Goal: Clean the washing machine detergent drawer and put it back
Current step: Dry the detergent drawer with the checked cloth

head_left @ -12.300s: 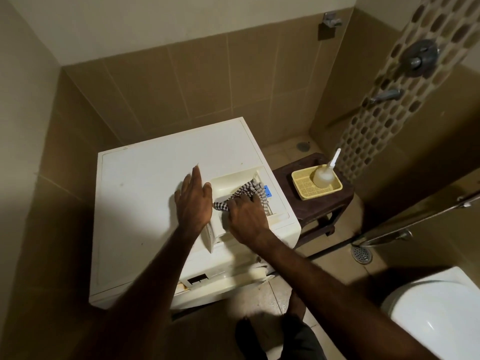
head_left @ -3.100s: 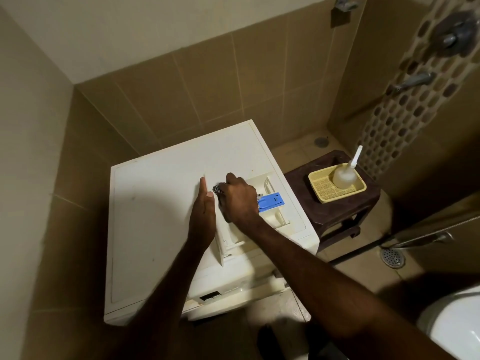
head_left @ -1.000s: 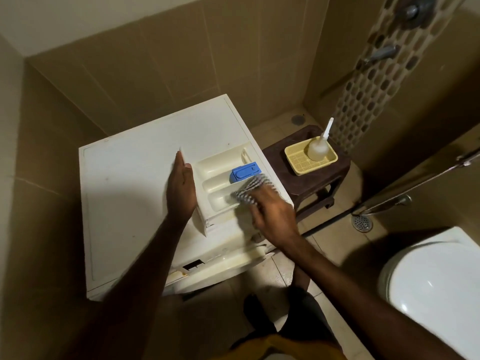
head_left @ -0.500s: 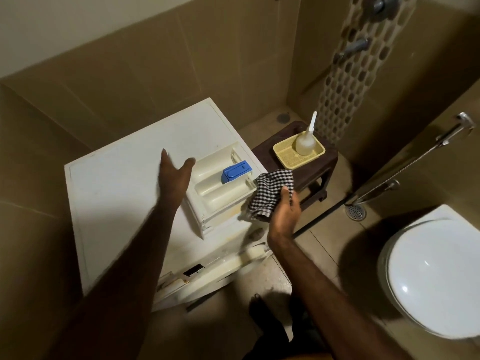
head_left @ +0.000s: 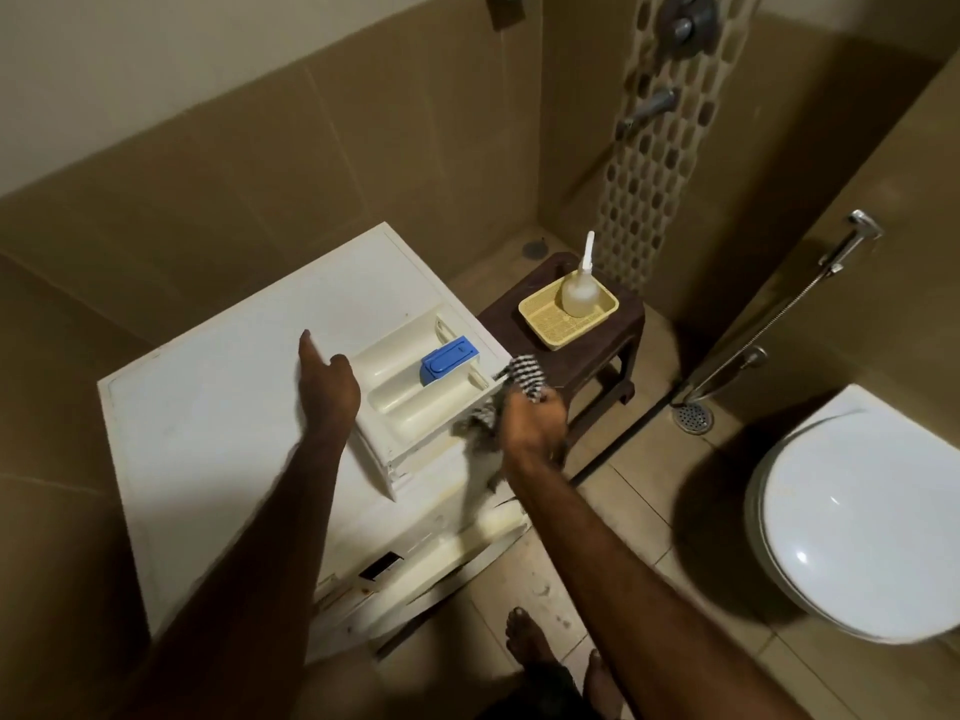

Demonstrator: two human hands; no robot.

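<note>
The cream detergent drawer point(head_left: 410, 392) lies on top of the white washing machine point(head_left: 218, 407), near its right front corner, with a blue insert point(head_left: 448, 359) in its middle compartment. My left hand point(head_left: 324, 387) rests flat beside the drawer's left end, fingers straight. My right hand point(head_left: 535, 420) grips a black-and-white checked cloth point(head_left: 524, 376) just off the drawer's right end, at the machine's edge. The empty drawer slot point(head_left: 382, 563) shows as a dark opening on the machine's front panel.
A dark brown stool point(head_left: 571, 345) stands right of the machine, carrying a yellow basket point(head_left: 550, 324) with a clear nozzle bottle point(head_left: 579, 293). A white toilet point(head_left: 852, 522) is at the right, a floor drain point(head_left: 692, 418) and spray hose point(head_left: 779, 324) by the wall.
My right hand has bunched the cloth and brought it back against the drawer's right end. My left hand stays beside the drawer. The camera has shifted slightly.
</note>
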